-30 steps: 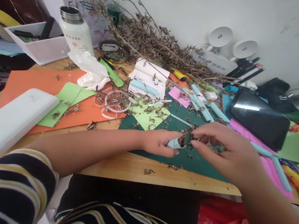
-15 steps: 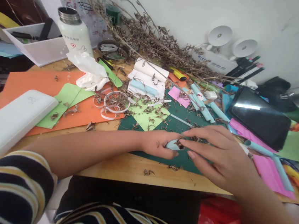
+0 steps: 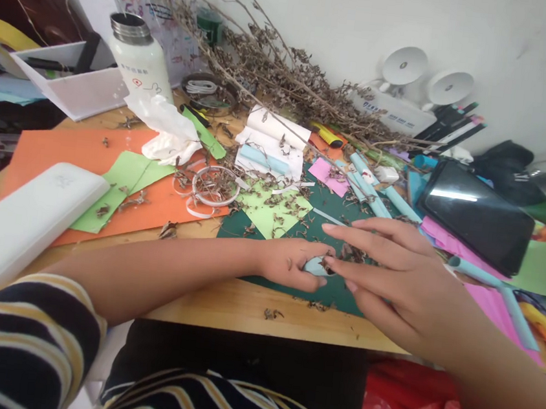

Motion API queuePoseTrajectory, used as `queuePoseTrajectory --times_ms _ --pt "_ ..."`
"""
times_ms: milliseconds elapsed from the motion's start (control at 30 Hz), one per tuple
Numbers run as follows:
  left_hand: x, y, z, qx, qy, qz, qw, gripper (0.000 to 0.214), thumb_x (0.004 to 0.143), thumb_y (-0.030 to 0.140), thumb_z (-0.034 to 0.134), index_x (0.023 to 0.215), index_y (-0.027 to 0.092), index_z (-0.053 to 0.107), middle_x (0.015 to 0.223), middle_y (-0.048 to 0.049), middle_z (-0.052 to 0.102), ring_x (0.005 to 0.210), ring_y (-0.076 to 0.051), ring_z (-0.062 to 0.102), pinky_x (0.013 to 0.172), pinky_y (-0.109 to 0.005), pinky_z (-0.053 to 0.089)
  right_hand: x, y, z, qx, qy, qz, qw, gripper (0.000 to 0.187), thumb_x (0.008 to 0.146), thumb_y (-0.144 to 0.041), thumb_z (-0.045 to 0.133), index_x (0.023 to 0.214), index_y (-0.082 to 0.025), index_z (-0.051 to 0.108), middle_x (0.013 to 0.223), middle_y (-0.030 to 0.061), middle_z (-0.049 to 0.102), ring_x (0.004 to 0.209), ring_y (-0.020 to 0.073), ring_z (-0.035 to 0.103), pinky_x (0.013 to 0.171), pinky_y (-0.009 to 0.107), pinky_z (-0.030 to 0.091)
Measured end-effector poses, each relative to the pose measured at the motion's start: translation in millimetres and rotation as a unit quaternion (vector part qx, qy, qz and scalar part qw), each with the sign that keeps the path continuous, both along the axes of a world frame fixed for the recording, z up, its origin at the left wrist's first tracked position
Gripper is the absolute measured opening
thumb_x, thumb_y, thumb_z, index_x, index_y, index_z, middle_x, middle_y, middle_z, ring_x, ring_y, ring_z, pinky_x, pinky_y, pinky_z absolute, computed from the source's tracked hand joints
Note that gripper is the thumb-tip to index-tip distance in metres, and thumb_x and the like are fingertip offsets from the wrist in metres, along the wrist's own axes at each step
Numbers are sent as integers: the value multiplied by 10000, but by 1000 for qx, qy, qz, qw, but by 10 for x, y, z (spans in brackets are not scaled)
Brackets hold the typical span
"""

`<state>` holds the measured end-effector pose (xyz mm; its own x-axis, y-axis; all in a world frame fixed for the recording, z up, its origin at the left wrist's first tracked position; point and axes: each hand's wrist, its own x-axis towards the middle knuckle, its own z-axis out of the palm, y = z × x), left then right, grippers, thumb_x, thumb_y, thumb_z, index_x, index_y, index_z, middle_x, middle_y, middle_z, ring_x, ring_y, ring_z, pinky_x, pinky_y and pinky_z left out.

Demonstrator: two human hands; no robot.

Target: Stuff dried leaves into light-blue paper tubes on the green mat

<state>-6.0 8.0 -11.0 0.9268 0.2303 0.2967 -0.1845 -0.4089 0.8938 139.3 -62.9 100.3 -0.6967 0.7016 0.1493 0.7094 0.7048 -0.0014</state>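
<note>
My left hand is wrapped round a light blue paper tube, whose open end faces right. Brown dried leaf bits show at that end. Over the opening, my right hand has its fingers spread, with one fingertip touching the leaf bits. Both hands are above a dark green mat. Just behind them lies a light green paper square scattered with leaf crumbs. More dried leaves lie partly hidden behind the right fingers.
Dry branches stretch across the back by the wall. A white bottle, a roll of tape and a white power bank are on the left. Several blue paper tubes and a dark phone lie right.
My right index finger has come down onto the leaf bits at the tube's end, while the other fingers shifted slightly left and up. The left hand keeps its hold on the tube.
</note>
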Motion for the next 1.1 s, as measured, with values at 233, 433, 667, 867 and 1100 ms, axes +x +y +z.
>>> queuePoseTrajectory --times_ms 233,433,667,867,1100 --pt "-6 9 40 -10 28 13 999 140 710 259 483 742 159 390 609 42 409 541 -74 379 504 -192 329 10 -46 42 -14 -5 -33 999 265 714 -147 446 895 -242 616 1306 23 372 1096 271 388 852 479 377" --pt "-21 8 53 -18 26 13 999 128 702 237 485 723 162 383 560 56 388 504 -66 362 476 -183 315 37 -33 66 -48 -26 -34 998 282 731 -185 431 936 -253 612 1316 19 359 1141 271 372 851 478 403" --pt "-7 -8 38 -20 32 -5 999 126 678 184 515 747 156 413 591 44 456 538 -70 415 508 -174 344 -9 -1 102 -120 -69 -42 989 259 724 -200 441 898 -264 623 1311 31 363 1173 276 355 832 480 427" --pt "-3 19 37 -35 20 -6 999 104 710 201 477 766 155 402 605 46 401 547 -75 391 516 -187 344 60 -12 117 -53 -18 -58 997 253 748 -203 418 905 -268 606 1272 23 420 1106 249 439 834 437 447" --pt "19 26 2 -41 10 -1 999 114 708 204 478 788 149 419 650 32 421 581 -83 410 545 -196 362 22 -34 68 -22 12 -62 998 259 752 -216 452 967 -265 587 1232 30 458 1060 252 463 845 447 421"
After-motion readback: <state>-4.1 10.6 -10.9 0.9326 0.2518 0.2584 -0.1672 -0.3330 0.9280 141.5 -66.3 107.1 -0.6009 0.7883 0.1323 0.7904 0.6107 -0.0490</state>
